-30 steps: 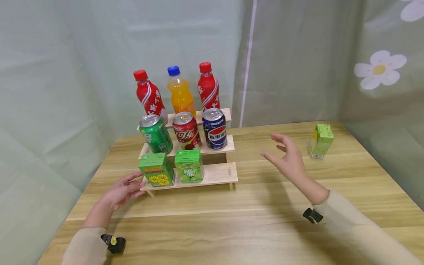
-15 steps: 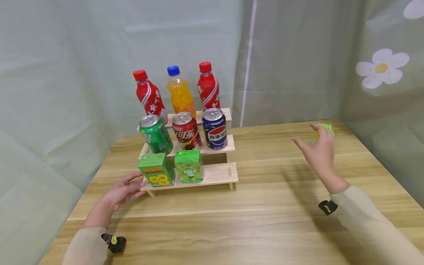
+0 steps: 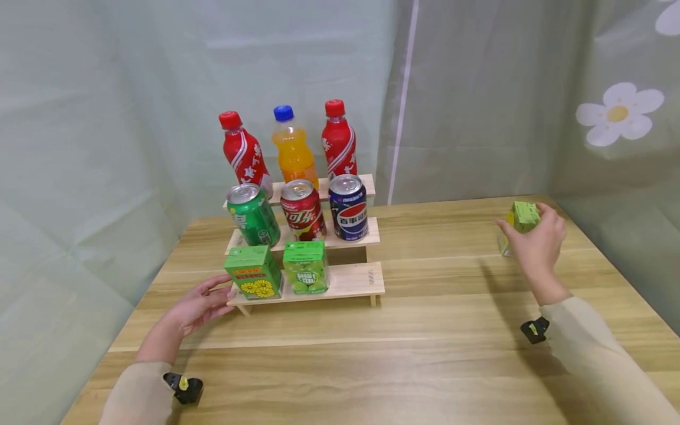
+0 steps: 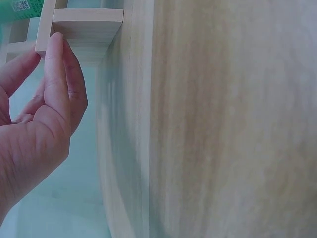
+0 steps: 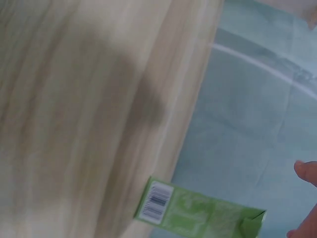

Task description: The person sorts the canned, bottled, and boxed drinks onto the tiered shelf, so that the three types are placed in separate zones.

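Observation:
My left hand (image 3: 199,307) pinches the left end of the lowest step of a wooden tiered shelf (image 3: 347,280); thumb and fingertips meet the board (image 4: 45,29) in the left wrist view. At the table's far right, my right hand (image 3: 539,245) reaches round a small green drink carton (image 3: 526,216), thumb on its left and fingers at its far right. In the right wrist view, a gap shows between the fingertips (image 5: 307,171) and the carton (image 5: 198,213). Two green drink cartons, one with yellow flowers (image 3: 255,274) and one with green fruit (image 3: 306,268), stand on the lowest step.
On the middle step stand a green can (image 3: 254,215), a red can (image 3: 303,211) and a dark blue can (image 3: 349,208). Behind them are two red bottles (image 3: 245,152) (image 3: 339,144) and an orange soda bottle (image 3: 295,152). Curtains (image 3: 478,100) hang behind the wooden table (image 3: 372,366).
My right hand has moved right across the table to the lone carton, which now lies between its thumb and fingers. The left hand stays at the shelf's end.

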The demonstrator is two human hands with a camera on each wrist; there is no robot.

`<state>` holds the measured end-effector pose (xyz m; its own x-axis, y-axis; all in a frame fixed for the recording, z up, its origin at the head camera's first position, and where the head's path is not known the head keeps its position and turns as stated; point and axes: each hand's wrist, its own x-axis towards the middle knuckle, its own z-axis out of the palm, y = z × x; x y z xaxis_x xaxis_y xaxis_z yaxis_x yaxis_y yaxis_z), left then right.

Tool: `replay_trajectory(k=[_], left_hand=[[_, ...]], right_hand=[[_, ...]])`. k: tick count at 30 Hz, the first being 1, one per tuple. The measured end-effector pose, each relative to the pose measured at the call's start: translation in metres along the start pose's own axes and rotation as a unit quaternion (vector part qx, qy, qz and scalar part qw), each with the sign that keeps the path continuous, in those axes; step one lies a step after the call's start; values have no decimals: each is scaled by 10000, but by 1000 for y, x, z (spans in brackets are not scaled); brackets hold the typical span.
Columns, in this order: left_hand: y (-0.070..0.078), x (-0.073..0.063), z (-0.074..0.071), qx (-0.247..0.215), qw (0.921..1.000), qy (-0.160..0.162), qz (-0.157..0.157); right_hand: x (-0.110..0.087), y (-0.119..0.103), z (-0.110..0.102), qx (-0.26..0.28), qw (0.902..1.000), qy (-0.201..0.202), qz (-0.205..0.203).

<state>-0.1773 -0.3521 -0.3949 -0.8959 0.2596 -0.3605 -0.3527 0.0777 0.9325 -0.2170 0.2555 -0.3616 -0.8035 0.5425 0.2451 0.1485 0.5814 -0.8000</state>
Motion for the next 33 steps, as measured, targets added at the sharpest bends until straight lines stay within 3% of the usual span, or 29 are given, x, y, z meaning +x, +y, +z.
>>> replay_trajectory(k=[25,33], left_hand=[[-2,-1,-1,-125,9999,-62,46],[-2,-1,0,-73,10000,-27,54]], right_hand=[[18,35,4,530,9933,-501,894],[18,35,3,446,9936,-649,813]])
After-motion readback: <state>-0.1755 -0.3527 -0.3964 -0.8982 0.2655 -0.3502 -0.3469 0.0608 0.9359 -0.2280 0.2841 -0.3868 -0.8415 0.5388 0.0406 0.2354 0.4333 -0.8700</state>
